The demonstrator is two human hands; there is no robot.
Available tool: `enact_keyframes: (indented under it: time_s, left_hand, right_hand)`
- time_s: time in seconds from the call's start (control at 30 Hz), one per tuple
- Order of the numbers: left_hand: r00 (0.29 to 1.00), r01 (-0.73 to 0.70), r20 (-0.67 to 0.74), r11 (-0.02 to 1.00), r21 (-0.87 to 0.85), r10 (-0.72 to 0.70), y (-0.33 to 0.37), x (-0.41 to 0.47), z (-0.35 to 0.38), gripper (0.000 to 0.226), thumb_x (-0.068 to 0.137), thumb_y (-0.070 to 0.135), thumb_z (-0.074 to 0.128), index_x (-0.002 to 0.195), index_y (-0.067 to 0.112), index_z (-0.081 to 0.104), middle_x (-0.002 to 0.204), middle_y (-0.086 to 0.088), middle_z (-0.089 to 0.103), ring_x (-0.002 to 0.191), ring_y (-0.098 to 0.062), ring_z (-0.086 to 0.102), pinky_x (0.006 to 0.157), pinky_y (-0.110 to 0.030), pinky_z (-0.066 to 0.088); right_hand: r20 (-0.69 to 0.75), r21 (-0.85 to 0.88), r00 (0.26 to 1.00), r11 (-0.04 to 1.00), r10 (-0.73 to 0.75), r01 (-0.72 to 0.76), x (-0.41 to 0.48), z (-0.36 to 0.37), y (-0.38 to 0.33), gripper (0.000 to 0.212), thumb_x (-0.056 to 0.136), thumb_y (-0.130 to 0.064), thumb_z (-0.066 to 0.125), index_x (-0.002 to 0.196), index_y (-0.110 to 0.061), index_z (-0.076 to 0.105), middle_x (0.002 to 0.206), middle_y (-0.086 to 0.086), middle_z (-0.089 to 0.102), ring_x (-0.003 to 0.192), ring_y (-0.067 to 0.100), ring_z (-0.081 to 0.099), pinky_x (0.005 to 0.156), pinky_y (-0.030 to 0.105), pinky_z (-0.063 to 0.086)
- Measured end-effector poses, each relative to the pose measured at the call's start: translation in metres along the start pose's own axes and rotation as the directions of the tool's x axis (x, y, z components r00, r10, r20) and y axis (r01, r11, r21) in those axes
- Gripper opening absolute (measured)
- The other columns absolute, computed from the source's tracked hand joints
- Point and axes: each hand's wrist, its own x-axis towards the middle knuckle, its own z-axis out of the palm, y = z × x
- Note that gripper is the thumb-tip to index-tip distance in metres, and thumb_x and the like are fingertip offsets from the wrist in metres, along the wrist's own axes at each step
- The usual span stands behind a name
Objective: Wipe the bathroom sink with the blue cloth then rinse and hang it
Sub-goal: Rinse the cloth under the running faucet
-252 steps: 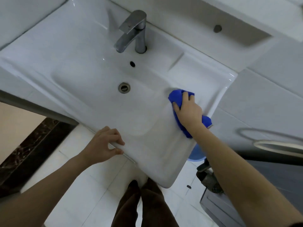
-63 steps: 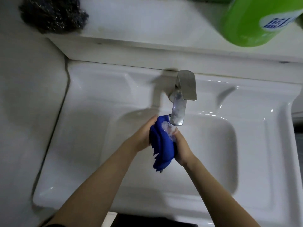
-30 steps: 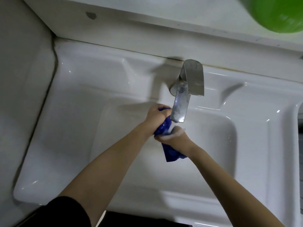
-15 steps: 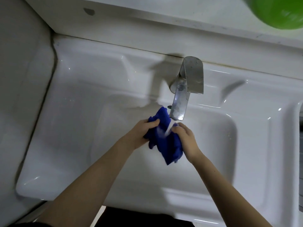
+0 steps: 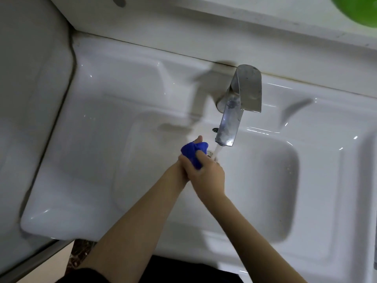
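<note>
Under the chrome faucet (image 5: pixel 238 111), over the sink basin (image 5: pixel 265 180), L hand (image 5: pixel 180 169) & R hand (image 5: pixel 207 171) both clamp the balled blue cloth (image 5: pixel 192 150); water stream (image 5: pixel 217 150) falls just right.

Across the top of your view runs a white ledge (image 5: pixel 224 23), with a small dark round mark (image 5: pixel 119 0) near its left end and a green container (image 5: pixel 359 7) at the far right, cut off by the frame. To your left stands a grey wall (image 5: pixel 30 78). Below it you see tan floor (image 5: pixel 51 268) and a dark mottled stone strip (image 5: pixel 81 252).
</note>
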Motion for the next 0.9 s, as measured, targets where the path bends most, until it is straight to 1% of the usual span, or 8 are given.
enact_keyframes:
  time_s: [0.07,0.2,0.33,0.47,0.6,0.7,0.8,0.9]
  left_hand:
    - [0.999,-0.035,0.001,0.999,-0.029,0.035,-0.007,-0.003,0.012,0.04,0.099,0.051,0.035,0.085,0.019,0.055,0.082,0.0,0.056,0.067,-0.012,0.065,0.065,-0.025,0.054]
    - [0.996,-0.071,-0.056,0.996,0.054,0.074,0.003,-0.002,0.025,0.027,0.07,0.037,0.059,0.073,0.011,0.066,0.067,-0.006,0.067,0.062,-0.022,0.066,0.058,-0.029,0.052]
    - [0.991,0.117,-0.046,0.989,-0.087,-0.122,0.007,0.006,0.018,0.025,0.077,0.036,0.059,0.063,0.015,0.056,0.063,-0.004,0.056,0.059,-0.02,0.057,0.074,-0.025,0.044]
    - [0.996,0.076,-0.051,0.995,-0.07,-0.079,-0.025,0.002,0.034,0.038,0.086,0.043,0.055,0.097,0.009,0.069,0.092,-0.014,0.072,0.088,-0.027,0.069,0.089,-0.039,0.053]
    - [0.982,-0.119,-0.145,0.993,0.006,0.118,-0.011,0.002,0.019,0.022,0.095,0.033,0.051,0.082,0.017,0.058,0.078,-0.001,0.061,0.07,-0.012,0.058,0.061,-0.022,0.051]
    - [0.976,-0.187,-0.109,0.982,0.005,0.186,-0.015,0.0,0.021,0.026,0.103,0.021,0.036,0.082,0.028,0.049,0.083,0.007,0.051,0.072,-0.004,0.049,0.065,-0.019,0.047]
    - [0.991,-0.057,-0.12,0.998,-0.02,0.054,-0.007,-0.008,0.037,0.014,0.09,0.02,0.053,0.082,0.012,0.06,0.078,-0.005,0.061,0.068,-0.019,0.057,0.064,-0.03,0.048]
    - [0.988,-0.017,-0.156,0.998,-0.057,0.008,0.017,-0.003,0.032,0.024,0.073,0.023,0.057,0.052,0.012,0.056,0.056,-0.006,0.056,0.053,-0.022,0.053,0.06,-0.026,0.044]
  right_hand:
    - [-0.087,-0.129,0.996,0.992,0.006,-0.017,0.023,-0.003,-0.002,0.048,0.086,-0.063,0.045,0.058,-0.025,0.038,0.047,-0.009,0.043,0.048,0.015,0.047,0.048,0.028,0.036]
    - [-0.008,0.1,0.93,0.926,0.367,-0.364,0.051,-0.023,0.021,0.038,0.092,-0.032,0.05,0.058,-0.017,0.038,0.056,0.001,0.046,0.057,0.023,0.05,0.055,0.031,0.041]
    - [-0.061,0.059,0.989,0.99,0.135,-0.132,-0.003,0.001,0.007,0.051,0.088,-0.055,0.041,0.054,-0.017,0.044,0.045,-0.002,0.046,0.042,0.016,0.047,0.042,0.028,0.033]
    - [0.003,0.099,0.95,0.946,0.311,-0.31,0.049,-0.025,0.022,0.035,0.089,-0.018,0.056,0.059,-0.001,0.051,0.052,0.008,0.048,0.051,0.023,0.044,0.052,0.04,0.046]
    - [-0.045,0.157,0.981,0.971,0.187,-0.178,-0.004,-0.005,0.02,0.051,0.091,-0.05,0.047,0.056,-0.013,0.047,0.046,-0.002,0.051,0.044,0.012,0.048,0.04,0.014,0.033]
    - [-0.053,0.01,0.992,0.994,0.111,-0.11,0.01,-0.009,0.015,0.048,0.092,-0.046,0.048,0.054,-0.017,0.044,0.046,-0.001,0.048,0.044,0.014,0.049,0.045,0.023,0.037]
    - [-0.009,0.042,0.958,0.957,0.288,-0.287,0.052,-0.029,0.021,0.042,0.087,-0.009,0.055,0.052,-0.014,0.031,0.049,0.001,0.036,0.046,0.018,0.033,0.05,0.033,0.03]
    - [-0.063,0.256,0.97,0.943,0.236,-0.213,0.019,-0.016,0.013,0.048,0.089,-0.041,0.053,0.051,-0.016,0.038,0.044,-0.001,0.041,0.041,0.012,0.04,0.042,0.029,0.037]
